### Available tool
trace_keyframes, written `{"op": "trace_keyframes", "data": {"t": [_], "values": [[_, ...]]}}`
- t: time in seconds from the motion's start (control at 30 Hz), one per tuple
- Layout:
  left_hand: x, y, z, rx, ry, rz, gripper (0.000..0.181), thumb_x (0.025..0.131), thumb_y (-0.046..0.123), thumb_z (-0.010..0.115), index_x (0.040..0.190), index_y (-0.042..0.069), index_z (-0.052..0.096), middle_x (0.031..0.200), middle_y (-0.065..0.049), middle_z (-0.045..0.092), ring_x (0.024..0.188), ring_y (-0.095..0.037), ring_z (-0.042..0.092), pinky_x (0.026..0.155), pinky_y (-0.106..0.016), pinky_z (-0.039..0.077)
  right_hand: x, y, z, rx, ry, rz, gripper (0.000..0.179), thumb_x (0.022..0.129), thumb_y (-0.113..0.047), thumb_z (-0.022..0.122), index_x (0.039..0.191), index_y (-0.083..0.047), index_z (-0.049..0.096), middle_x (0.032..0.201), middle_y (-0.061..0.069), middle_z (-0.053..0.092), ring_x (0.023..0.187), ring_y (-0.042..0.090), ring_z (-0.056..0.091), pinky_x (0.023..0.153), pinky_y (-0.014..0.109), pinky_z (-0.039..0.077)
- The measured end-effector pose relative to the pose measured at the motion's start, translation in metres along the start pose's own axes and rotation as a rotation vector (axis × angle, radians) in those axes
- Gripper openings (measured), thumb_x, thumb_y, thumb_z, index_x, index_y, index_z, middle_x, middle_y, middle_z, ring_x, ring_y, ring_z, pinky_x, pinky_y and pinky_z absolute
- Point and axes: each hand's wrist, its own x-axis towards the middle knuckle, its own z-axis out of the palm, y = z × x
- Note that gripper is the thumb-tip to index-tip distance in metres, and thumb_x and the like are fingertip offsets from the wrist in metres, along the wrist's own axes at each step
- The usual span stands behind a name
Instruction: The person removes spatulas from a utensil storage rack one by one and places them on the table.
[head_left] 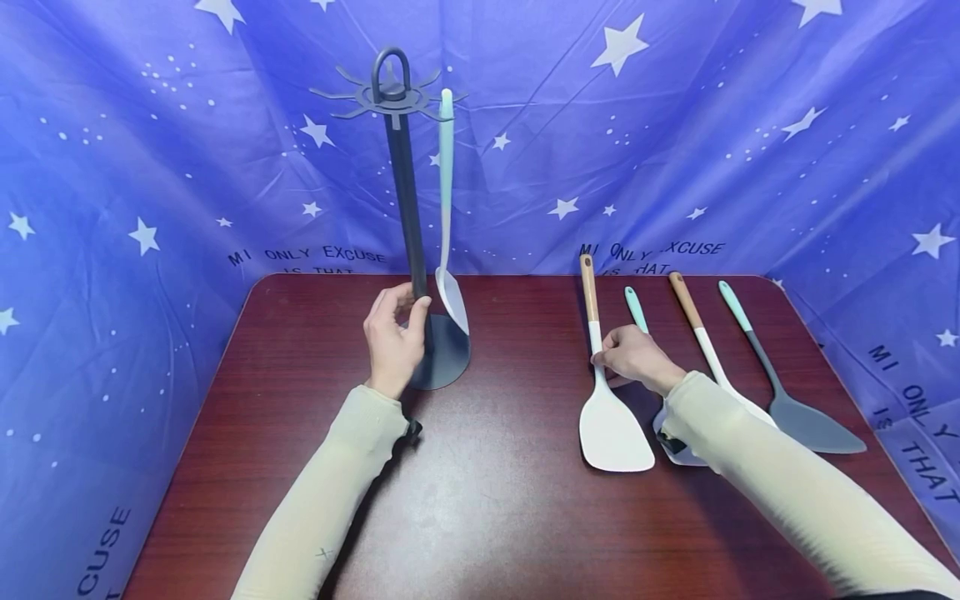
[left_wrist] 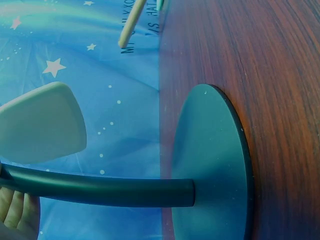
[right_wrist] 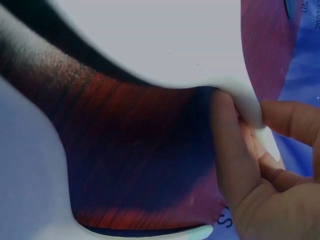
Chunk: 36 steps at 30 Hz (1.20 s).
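My left hand (head_left: 395, 340) grips the pole of a dark utensil stand (head_left: 407, 200) low down, just above its round base (left_wrist: 210, 165). From a hook on the stand's right hangs a pale spatula with a mint handle (head_left: 447, 167); its blade (left_wrist: 45, 125) shows in the left wrist view. On the right side, my right hand (head_left: 633, 354) pinches the neck of a white turner with a wooden handle (head_left: 615, 433). The right wrist view has thumb and fingers (right_wrist: 227, 145) on either side of that neck. Whether its blade touches the table I cannot tell.
Right of the held turner lie a mint-handled utensil (head_left: 636, 308), partly hidden by my right arm, a white one with a wooden handle (head_left: 708, 346) and a grey turner with a mint handle (head_left: 810, 421). A starry blue curtain (head_left: 525, 183) backs the brown table (head_left: 510, 500).
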Motion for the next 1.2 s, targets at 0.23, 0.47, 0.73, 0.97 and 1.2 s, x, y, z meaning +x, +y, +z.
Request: {"op": "trace_keyframes", "data": {"t": [0.23,0.47,0.73,0.97,1.2], "values": [[0.0,-0.001,0.0,-0.009,0.003,0.018,0.014,0.081,-0.007,0.069,0.094,-0.007,0.065,0.083,-0.019,0.065,0.076,-0.03,0.063,0.07,-0.038,0.055,0.003,0.0,0.002,0.037,-0.016,0.035,0.018,0.086,0.002,0.06,0.071,-0.002,0.05,0.083,0.012,0.063,0.063,0.015,0.054,0.063,0.034,0.06],[0.001,0.002,-0.001,-0.017,-0.002,0.019,0.015,0.08,-0.01,0.069,0.094,-0.01,0.065,0.083,-0.022,0.065,0.076,-0.033,0.063,0.069,-0.043,0.055,0.004,0.001,0.002,0.028,-0.027,0.04,0.012,0.087,0.001,0.06,0.076,0.001,0.054,0.099,0.019,0.069,0.069,0.016,0.061,0.063,0.034,0.06],[0.0,0.0,0.0,-0.018,-0.002,0.005,0.015,0.08,-0.011,0.069,0.094,-0.01,0.065,0.083,-0.022,0.064,0.076,-0.034,0.063,0.069,-0.044,0.055,0.007,0.002,0.003,-0.001,-0.031,0.035,0.012,0.085,0.0,0.062,0.076,0.002,0.055,0.081,0.012,0.062,0.068,0.019,0.062,0.061,0.033,0.059],[-0.005,-0.029,0.004,-0.008,-0.014,-0.006,0.015,0.083,-0.002,0.07,0.097,-0.005,0.067,0.085,-0.018,0.066,0.077,-0.028,0.064,0.07,-0.039,0.055,0.006,0.001,0.003,0.028,-0.035,0.039,0.01,0.084,0.001,0.062,0.08,0.005,0.054,0.078,0.013,0.056,0.065,0.02,0.062,0.061,0.034,0.06],[-0.006,-0.034,0.003,-0.015,-0.034,-0.016,0.017,0.087,0.012,0.07,0.099,0.0,0.068,0.088,-0.012,0.067,0.08,-0.021,0.064,0.073,-0.031,0.055,0.004,0.001,0.001,0.017,-0.037,0.026,0.009,0.086,0.001,0.061,0.082,0.008,0.056,0.08,0.016,0.058,0.066,0.02,0.063,0.062,0.033,0.06]]}}
